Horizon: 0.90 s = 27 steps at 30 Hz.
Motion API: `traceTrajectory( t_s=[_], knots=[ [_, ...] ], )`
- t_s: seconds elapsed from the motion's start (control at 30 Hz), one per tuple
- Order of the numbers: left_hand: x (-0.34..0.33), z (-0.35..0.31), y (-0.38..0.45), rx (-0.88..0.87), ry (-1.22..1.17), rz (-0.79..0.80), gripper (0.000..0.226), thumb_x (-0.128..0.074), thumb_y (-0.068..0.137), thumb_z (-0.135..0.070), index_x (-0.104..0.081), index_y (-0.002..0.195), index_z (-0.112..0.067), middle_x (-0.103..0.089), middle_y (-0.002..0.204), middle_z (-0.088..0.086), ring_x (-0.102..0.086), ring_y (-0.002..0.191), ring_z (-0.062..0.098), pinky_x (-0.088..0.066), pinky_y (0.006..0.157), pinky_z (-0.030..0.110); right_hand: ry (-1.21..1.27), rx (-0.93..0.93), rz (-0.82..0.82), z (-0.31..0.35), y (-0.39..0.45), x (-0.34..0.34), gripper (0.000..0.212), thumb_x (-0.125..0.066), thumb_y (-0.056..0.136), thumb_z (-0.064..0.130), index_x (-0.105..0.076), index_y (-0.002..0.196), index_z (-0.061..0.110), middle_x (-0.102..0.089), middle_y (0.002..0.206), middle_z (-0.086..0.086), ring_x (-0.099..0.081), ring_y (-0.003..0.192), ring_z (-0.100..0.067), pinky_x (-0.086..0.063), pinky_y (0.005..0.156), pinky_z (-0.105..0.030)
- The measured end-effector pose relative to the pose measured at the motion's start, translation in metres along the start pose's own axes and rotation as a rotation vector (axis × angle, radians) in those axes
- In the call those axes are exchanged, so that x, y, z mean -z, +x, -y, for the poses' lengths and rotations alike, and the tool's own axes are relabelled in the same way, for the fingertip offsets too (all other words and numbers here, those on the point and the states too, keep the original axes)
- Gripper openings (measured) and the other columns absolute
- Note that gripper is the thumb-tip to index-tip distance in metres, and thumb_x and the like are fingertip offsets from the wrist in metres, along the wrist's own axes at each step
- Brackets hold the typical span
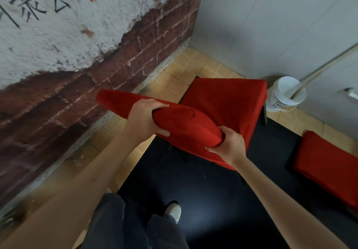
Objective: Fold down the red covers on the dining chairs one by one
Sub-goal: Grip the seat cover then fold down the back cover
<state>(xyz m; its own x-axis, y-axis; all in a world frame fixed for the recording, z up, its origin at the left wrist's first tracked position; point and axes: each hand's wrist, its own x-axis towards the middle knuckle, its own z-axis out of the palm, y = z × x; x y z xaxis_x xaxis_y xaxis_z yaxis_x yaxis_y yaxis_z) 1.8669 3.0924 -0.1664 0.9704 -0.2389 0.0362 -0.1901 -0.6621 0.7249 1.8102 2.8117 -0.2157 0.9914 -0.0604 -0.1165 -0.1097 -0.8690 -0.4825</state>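
Head cam: left hand (144, 118) and right hand (228, 145) both grip bunched red cover (186, 124) over chair (228, 101), fingers curled.

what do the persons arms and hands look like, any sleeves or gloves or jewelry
Both forearms are bare as far as the frame shows: no sleeve is in view. The left hand and the right hand wear no gloves, and no ring, watch or bracelet shows on either wrist or on the visible fingers. Lower down, dark trousers and a light-coloured shoe are visible.
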Motion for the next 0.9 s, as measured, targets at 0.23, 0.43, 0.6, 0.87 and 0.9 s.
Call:
traceTrajectory(
  t_s=[0.23, 0.43, 0.6, 0.87, 0.9],
  knots=[
    [-0.019, -0.030, -0.011, -0.057, 0.028, 0.047, 0.081, -0.095, 0.038, -0.036, -0.069, 0.113, -0.019, -0.067, 0.109, -0.005, -0.058, 0.107, 0.017, -0.038, 0.103, 0.042, 0.049, -0.051, -0.030, -0.029, -0.025, 0.008, 0.064, -0.093, 0.054, 0.031, -0.066, 0.111, 0.017, -0.070, 0.103, 0.002, -0.065, 0.094, -0.018, -0.044, 0.083, -0.022],
    [-0.015, -0.034, -0.014, 0.013, 0.102, 0.187, 0.095, -0.094, 0.045, -0.032, -0.056, 0.132, -0.026, -0.057, 0.132, -0.005, -0.048, 0.126, 0.016, -0.030, 0.111, 0.051, 0.030, -0.093, -0.018, -0.047, -0.041, 0.021, 0.065, -0.094, 0.054, 0.030, -0.065, 0.111, 0.017, -0.071, 0.102, 0.001, -0.066, 0.095, -0.021, -0.045, 0.082, -0.026],
    [-0.033, -0.052, -0.020, 0.010, 0.077, 0.173, 0.091, -0.094, 0.044, -0.034, -0.060, 0.128, -0.025, -0.061, 0.127, -0.004, -0.052, 0.122, 0.015, -0.034, 0.110, 0.041, 0.031, -0.169, 0.024, -0.060, -0.058, 0.039, 0.078, -0.094, 0.054, 0.029, -0.059, 0.123, 0.017, -0.069, 0.111, 0.000, -0.064, 0.104, -0.025, -0.048, 0.089, -0.034],
    [-0.051, -0.073, -0.027, -0.106, 0.173, 0.219, 0.092, -0.090, 0.052, -0.045, -0.054, 0.135, -0.028, -0.052, 0.138, -0.004, -0.044, 0.130, 0.019, -0.024, 0.110, 0.039, 0.269, -0.148, 0.116, -0.053, -0.077, 0.080, 0.100, -0.095, 0.052, 0.022, -0.046, 0.139, 0.025, -0.057, 0.132, 0.003, -0.051, 0.126, -0.020, -0.037, 0.110, -0.036],
    [-0.051, -0.074, -0.027, -0.121, 0.204, 0.248, 0.094, -0.089, 0.053, -0.047, -0.051, 0.137, -0.030, -0.048, 0.142, -0.004, -0.040, 0.133, 0.020, -0.022, 0.111, 0.041, 0.295, -0.144, 0.123, -0.050, -0.079, 0.084, 0.103, -0.095, 0.051, 0.022, -0.044, 0.141, 0.026, -0.054, 0.135, 0.003, -0.049, 0.128, -0.019, -0.034, 0.111, -0.034]
  ],
)
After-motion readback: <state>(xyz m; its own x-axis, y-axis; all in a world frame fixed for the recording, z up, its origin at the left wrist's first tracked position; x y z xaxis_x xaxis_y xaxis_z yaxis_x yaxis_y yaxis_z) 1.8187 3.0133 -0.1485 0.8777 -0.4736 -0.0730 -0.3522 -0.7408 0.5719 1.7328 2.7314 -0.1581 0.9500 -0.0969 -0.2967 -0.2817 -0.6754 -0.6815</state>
